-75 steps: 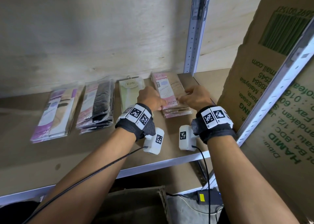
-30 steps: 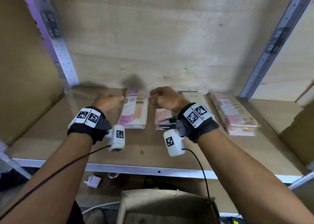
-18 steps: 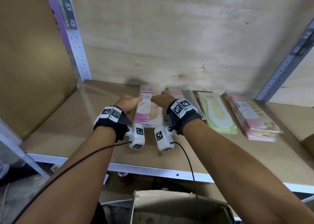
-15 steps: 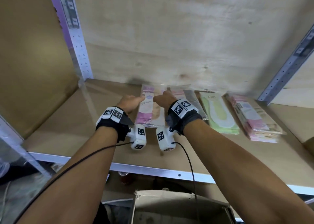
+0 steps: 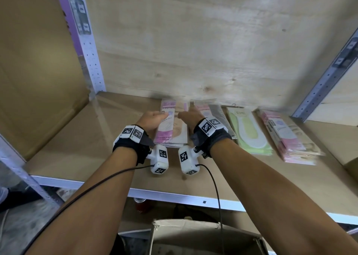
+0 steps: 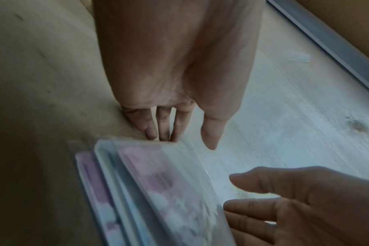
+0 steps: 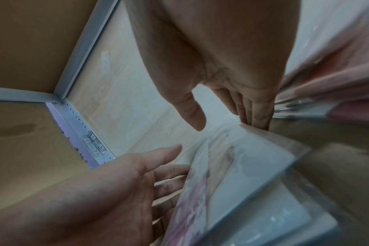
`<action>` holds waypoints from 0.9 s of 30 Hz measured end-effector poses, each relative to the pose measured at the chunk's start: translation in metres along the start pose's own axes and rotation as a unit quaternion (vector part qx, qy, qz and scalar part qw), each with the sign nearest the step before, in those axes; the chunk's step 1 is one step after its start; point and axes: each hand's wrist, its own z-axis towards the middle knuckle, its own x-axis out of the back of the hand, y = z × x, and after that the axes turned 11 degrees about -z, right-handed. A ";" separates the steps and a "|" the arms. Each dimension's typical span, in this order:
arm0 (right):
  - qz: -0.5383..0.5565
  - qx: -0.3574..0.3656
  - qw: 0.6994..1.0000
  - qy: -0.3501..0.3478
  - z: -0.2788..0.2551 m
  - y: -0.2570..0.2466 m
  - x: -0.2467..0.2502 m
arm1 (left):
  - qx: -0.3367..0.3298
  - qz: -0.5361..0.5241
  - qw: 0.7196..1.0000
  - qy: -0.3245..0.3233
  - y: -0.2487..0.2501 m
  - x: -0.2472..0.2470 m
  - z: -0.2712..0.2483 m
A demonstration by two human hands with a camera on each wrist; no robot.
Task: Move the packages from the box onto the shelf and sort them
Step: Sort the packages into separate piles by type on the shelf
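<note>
Both hands flat with fingers straight, left hand [image 5: 150, 120] and right hand [image 5: 190, 116] pressing either side of the purple stack [image 5: 173, 127] at the far middle of the shelf [image 5: 77, 138], other stacks lined up to its right.

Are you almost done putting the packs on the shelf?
Nearly. Four stacks lie in a row on the shelf. Left hand and right hand are squaring the purple stack from both sides. The box below can't be seen into.
</note>
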 end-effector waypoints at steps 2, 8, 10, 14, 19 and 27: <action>-0.004 0.006 1.000 0.002 0.001 0.002 0.000 | -0.004 -0.006 1.000 -0.003 0.000 0.000 0.000; -0.020 0.022 1.000 0.011 0.004 0.004 -0.003 | -0.001 -0.009 1.000 -0.013 0.003 -0.001 -0.002; -0.015 0.020 1.000 0.012 0.004 0.005 -0.004 | 0.001 -0.010 1.000 -0.017 0.003 -0.001 -0.002; -0.013 0.013 1.000 0.014 0.006 0.006 -0.006 | 0.002 -0.016 1.000 -0.018 0.003 -0.001 -0.002; -0.036 0.000 0.999 0.017 0.006 0.007 -0.007 | 0.007 -0.028 0.999 -0.018 0.002 -0.003 -0.001; -0.068 0.012 0.998 0.002 0.000 0.007 -0.006 | 0.004 -0.036 0.999 -0.027 0.003 -0.003 -0.001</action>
